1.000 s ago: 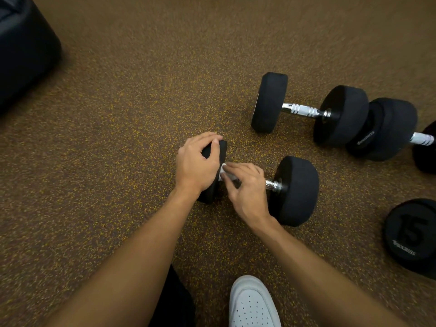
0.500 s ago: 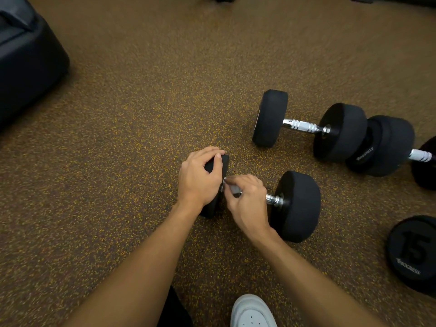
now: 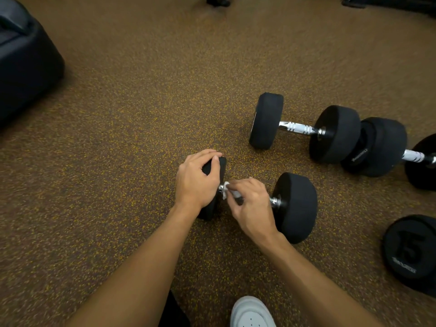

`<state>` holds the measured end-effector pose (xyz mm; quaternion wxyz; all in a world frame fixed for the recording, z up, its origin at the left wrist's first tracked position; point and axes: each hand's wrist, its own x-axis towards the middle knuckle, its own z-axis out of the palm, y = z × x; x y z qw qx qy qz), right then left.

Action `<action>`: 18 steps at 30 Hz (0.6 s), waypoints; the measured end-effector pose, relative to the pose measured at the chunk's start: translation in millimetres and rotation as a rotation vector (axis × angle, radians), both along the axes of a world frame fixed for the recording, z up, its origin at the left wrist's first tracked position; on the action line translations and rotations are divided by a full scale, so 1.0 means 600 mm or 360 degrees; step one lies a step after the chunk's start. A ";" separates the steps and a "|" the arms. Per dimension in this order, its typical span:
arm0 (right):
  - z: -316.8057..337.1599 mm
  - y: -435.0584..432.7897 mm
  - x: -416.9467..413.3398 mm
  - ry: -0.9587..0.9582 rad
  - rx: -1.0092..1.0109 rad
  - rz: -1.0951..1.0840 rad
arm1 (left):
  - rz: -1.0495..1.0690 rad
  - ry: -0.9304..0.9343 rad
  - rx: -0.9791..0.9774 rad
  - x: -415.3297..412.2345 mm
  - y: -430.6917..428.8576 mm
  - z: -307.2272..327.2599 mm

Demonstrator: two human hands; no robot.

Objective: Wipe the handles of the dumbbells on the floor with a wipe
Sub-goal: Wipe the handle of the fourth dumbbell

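On the floor (image 3: 141, 138), the left hand (image 3: 198, 178) curls over the left head of the near dumbbell (image 3: 295, 206). Just right of it, the right hand (image 3: 252, 204) clasps the wipe (image 3: 226, 187) round the handle (image 3: 274, 201). The handle's long axis runs left to right, so the next stroke probably goes rightward.

A black padded object (image 3: 26, 74) sat at the upper left edge; a white perforated shoe (image 3: 251, 312) showed at the bottom edge; dark shapes (image 3: 217, 1) lined the top edge, too cropped to identify
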<state>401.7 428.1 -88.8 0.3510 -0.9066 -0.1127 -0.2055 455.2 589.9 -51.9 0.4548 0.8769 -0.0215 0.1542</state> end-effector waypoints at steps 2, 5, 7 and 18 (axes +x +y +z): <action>-0.002 -0.017 -0.008 0.0012 0.0005 -0.0038 | 0.0000 0.0001 0.0004 -0.002 0.000 0.001; 0.006 -0.011 -0.007 0.0011 -0.0014 -0.0071 | -0.0001 -0.0002 0.0009 -0.003 0.000 0.003; 0.008 0.006 -0.002 0.0002 -0.0037 -0.0016 | 0.0003 0.0002 0.0011 -0.001 -0.001 0.002; 0.006 0.013 -0.007 -0.0003 -0.0060 -0.0026 | 0.0004 0.0026 0.0012 0.001 -0.002 0.001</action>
